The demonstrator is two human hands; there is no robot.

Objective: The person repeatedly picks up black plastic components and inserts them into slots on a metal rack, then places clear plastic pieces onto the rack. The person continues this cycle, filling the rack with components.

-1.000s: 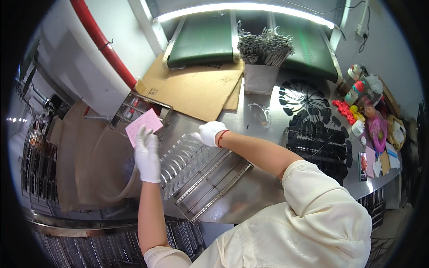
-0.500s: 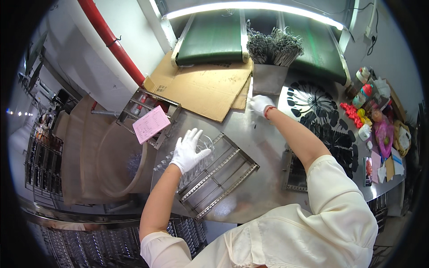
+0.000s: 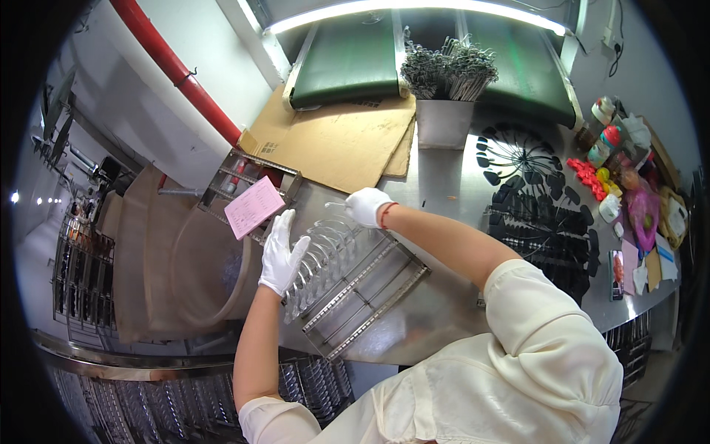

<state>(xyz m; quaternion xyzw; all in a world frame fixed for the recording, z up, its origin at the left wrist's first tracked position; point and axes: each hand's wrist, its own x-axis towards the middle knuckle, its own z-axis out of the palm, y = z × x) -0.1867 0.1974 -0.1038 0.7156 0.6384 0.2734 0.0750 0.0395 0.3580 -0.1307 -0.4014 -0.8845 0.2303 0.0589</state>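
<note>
A slotted metal rack (image 3: 370,300) lies aslant on the steel table in front of me. Along its far left side stands a row of clear curved pieces (image 3: 314,259), their exact kind hard to make out. Beside that row is my white-gloved left hand (image 3: 281,255), open, fingers stretched and thumb apart. At the far end of the row my gloved right hand (image 3: 367,207) is closed, pinching a thin clear curved piece (image 3: 335,204) that sticks out leftward from the fingertips.
A pink paper pad (image 3: 254,206) rests on another metal rack (image 3: 222,183). Flat cardboard (image 3: 333,144) lies behind. A metal box (image 3: 444,126) holds wire hooks (image 3: 451,70) before green conveyor belts (image 3: 347,59). Black pieces (image 3: 543,237) and bottles (image 3: 609,136) are at right.
My right hand has come nearer and left from the table's far middle to the row's end, with a clear piece now showing. My left hand has shifted slightly left.
</note>
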